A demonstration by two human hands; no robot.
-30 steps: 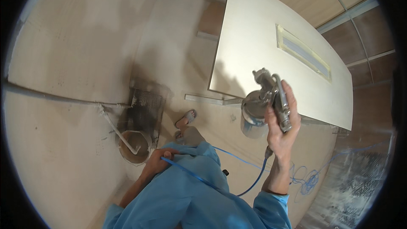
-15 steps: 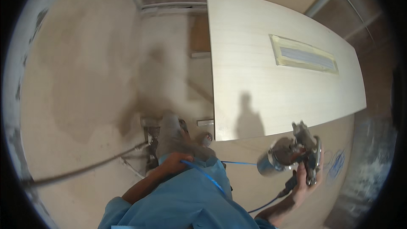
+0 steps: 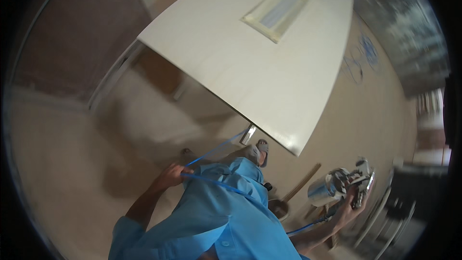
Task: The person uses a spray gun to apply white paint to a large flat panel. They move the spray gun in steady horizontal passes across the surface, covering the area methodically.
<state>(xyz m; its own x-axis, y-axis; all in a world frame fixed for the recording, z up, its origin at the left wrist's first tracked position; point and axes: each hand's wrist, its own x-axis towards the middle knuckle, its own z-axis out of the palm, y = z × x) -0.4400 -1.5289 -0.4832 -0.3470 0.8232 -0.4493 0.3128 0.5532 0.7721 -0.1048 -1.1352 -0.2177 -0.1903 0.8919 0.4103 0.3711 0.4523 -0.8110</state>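
So we had our right hand (image 3: 343, 213) wrapped around the grip of a metal spray gun (image 3: 360, 177), its silver cup (image 3: 321, 190) hanging off the left side. Couldn't tell if a finger was on the trigger, too blurry. The gun was out to our right, apart from the near corner of the big white panel (image 3: 269, 74), which had a taped-off rectangle (image 3: 281, 12) near its far end. Our left hand (image 3: 172, 175) was closed around the blue hose (image 3: 216, 183) by our waist. A round container (image 3: 278, 209) and a wooden stick (image 3: 303, 183) were down near the cup, and loosely coiled blue tubing (image 3: 368, 50) lay beyond the panel's right edge.
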